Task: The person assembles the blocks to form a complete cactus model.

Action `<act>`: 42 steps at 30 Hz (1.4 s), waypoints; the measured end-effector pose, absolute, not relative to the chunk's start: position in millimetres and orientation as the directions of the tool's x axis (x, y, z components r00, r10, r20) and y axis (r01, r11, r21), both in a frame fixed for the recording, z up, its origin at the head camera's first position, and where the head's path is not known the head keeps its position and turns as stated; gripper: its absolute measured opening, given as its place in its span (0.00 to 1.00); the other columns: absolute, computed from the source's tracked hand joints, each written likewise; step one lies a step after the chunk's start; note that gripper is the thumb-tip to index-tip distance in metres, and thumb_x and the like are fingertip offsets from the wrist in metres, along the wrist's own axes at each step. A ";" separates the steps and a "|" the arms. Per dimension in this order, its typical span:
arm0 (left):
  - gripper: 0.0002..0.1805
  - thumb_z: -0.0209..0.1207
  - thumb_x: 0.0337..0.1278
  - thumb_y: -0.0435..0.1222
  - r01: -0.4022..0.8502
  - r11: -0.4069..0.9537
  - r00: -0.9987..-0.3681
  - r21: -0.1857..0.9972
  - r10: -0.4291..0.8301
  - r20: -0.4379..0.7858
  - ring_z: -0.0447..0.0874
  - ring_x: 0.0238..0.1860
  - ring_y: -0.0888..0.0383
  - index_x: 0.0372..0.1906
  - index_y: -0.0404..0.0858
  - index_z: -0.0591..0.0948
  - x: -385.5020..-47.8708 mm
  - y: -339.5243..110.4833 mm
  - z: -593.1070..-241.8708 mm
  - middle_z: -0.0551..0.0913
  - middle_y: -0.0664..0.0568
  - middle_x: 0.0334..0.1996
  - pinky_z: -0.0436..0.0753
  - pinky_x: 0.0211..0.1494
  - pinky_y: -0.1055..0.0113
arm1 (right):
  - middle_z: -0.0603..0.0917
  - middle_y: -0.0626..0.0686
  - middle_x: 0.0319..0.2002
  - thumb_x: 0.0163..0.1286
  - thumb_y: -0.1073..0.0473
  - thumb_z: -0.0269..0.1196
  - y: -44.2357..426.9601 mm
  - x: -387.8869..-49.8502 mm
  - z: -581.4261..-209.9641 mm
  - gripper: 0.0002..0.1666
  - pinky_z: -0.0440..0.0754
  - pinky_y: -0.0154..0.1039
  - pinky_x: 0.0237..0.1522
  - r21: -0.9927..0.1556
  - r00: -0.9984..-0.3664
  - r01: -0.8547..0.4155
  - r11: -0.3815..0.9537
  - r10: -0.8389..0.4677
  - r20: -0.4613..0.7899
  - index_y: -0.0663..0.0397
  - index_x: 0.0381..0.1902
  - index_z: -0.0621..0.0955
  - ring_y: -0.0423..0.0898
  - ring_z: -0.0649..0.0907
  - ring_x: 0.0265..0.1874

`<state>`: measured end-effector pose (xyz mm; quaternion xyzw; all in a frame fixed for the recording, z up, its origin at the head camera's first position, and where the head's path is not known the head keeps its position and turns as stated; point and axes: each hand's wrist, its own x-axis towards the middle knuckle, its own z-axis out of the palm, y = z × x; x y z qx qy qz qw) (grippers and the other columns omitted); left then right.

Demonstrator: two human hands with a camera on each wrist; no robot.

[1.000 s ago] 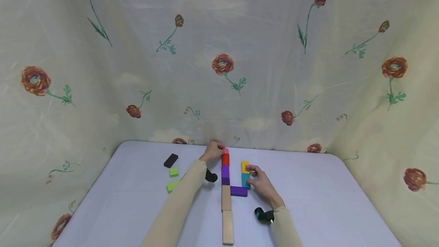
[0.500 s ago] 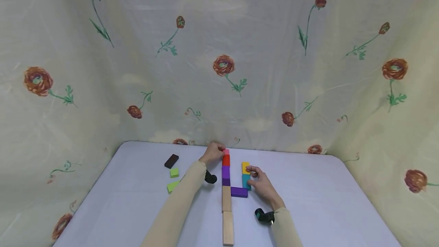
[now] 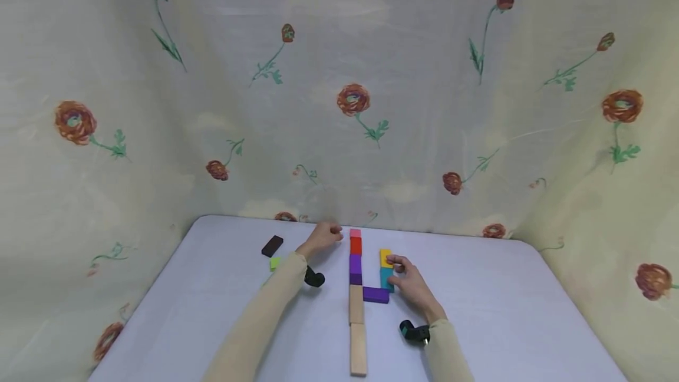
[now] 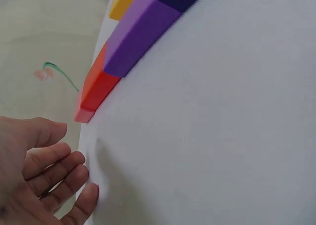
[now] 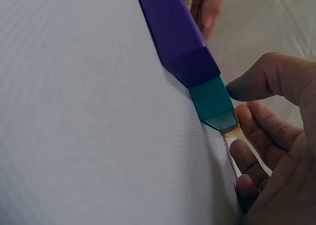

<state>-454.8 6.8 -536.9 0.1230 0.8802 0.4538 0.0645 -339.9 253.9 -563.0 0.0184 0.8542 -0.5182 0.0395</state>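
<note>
My left hand (image 3: pixel 320 239) hovers left of the far end of a row of blocks, fingers relaxed and slightly bent, holding nothing. A gap parts it from the small pink block (image 4: pixel 84 115) at the row's tip. Towards me follow a red block (image 3: pixel 356 246), a purple block (image 3: pixel 355 264) and two plain wooden blocks (image 3: pixel 356 304). Another purple block (image 3: pixel 376 295) lies crosswise, joined by a teal block (image 3: pixel 386 276) and a yellow block (image 3: pixel 384 257) running away from me. My right hand (image 3: pixel 416 287) rests loosely against these two, thumb at the teal, a fingertip at the yellow.
A dark brown block (image 3: pixel 272 246) lies at the far left of the white table (image 3: pixel 504 299). Nearer, a lime green block (image 3: pixel 274 263) shows beside my left sleeve (image 3: pixel 260 317), which partly covers another green one. A flowered curtain (image 3: pixel 414 152) hangs behind the table.
My left hand has let go of the pink block and drawn off to the left. The right hand keeps its place at the teal and yellow blocks. The head view has turned slightly.
</note>
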 end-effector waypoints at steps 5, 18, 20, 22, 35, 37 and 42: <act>0.16 0.60 0.61 0.36 0.185 0.556 -0.952 0.810 0.307 0.006 0.80 0.42 0.55 0.51 0.31 0.81 -453.7 -7.2 -547.4 0.84 0.45 0.43 0.80 0.50 0.63 | 0.72 0.56 0.62 0.62 0.66 0.61 258.1 -340.3 -562.5 0.31 0.63 0.58 0.65 -0.881 -0.997 0.069 0.468 -0.007 -0.082 0.51 0.64 0.71 0.55 0.68 0.61; 0.15 0.59 0.60 0.33 0.314 0.722 -0.929 0.617 0.368 0.042 0.80 0.47 0.51 0.50 0.28 0.82 -382.7 -18.7 -533.8 0.84 0.41 0.46 0.79 0.54 0.57 | 0.73 0.57 0.62 0.61 0.67 0.60 256.0 -340.5 -567.5 0.31 0.65 0.58 0.64 -0.872 -0.999 0.026 0.489 -0.022 -0.042 0.56 0.64 0.70 0.56 0.69 0.61; 0.15 0.61 0.59 0.33 0.309 0.746 -0.933 0.590 0.358 0.037 0.81 0.48 0.50 0.48 0.29 0.82 -374.5 -20.6 -532.1 0.84 0.42 0.45 0.79 0.54 0.57 | 0.73 0.57 0.63 0.61 0.67 0.60 255.5 -341.3 -566.8 0.31 0.64 0.58 0.65 -0.876 -0.998 0.039 0.480 -0.019 -0.055 0.55 0.64 0.70 0.56 0.68 0.61; 0.14 0.62 0.58 0.33 0.305 0.760 -0.937 0.574 0.346 0.040 0.81 0.47 0.50 0.46 0.29 0.83 -367.1 -22.2 -529.9 0.84 0.42 0.43 0.80 0.52 0.57 | 0.72 0.57 0.63 0.62 0.67 0.60 255.5 -341.8 -565.7 0.32 0.63 0.59 0.65 -0.878 -0.998 0.043 0.477 -0.022 -0.061 0.55 0.65 0.69 0.56 0.68 0.62; 0.11 0.64 0.54 0.33 0.298 0.804 -0.954 0.514 0.272 0.129 0.81 0.38 0.52 0.41 0.31 0.83 -346.0 -40.2 -519.5 0.83 0.45 0.36 0.80 0.41 0.60 | 0.72 0.56 0.63 0.61 0.67 0.60 254.1 -345.3 -563.9 0.32 0.64 0.58 0.65 -0.874 -0.997 0.054 0.483 -0.021 -0.073 0.54 0.65 0.69 0.55 0.68 0.62; 0.12 0.64 0.55 0.34 0.289 0.820 -0.957 0.495 0.242 0.159 0.81 0.40 0.50 0.42 0.31 0.82 -348.8 -47.2 -515.1 0.83 0.44 0.37 0.80 0.42 0.58 | 0.72 0.56 0.63 0.62 0.66 0.60 253.3 -345.7 -564.2 0.32 0.64 0.58 0.64 -0.874 -0.997 0.057 0.482 -0.020 -0.076 0.54 0.65 0.69 0.55 0.68 0.62; 0.14 0.64 0.57 0.36 0.211 0.894 -0.968 0.395 0.136 0.210 0.80 0.45 0.46 0.45 0.31 0.82 -364.5 -73.2 -506.6 0.83 0.43 0.41 0.79 0.48 0.53 | 0.72 0.56 0.64 0.61 0.67 0.60 253.1 -346.7 -565.7 0.32 0.64 0.58 0.64 -0.878 -0.997 0.052 0.476 -0.024 -0.072 0.55 0.65 0.69 0.55 0.68 0.62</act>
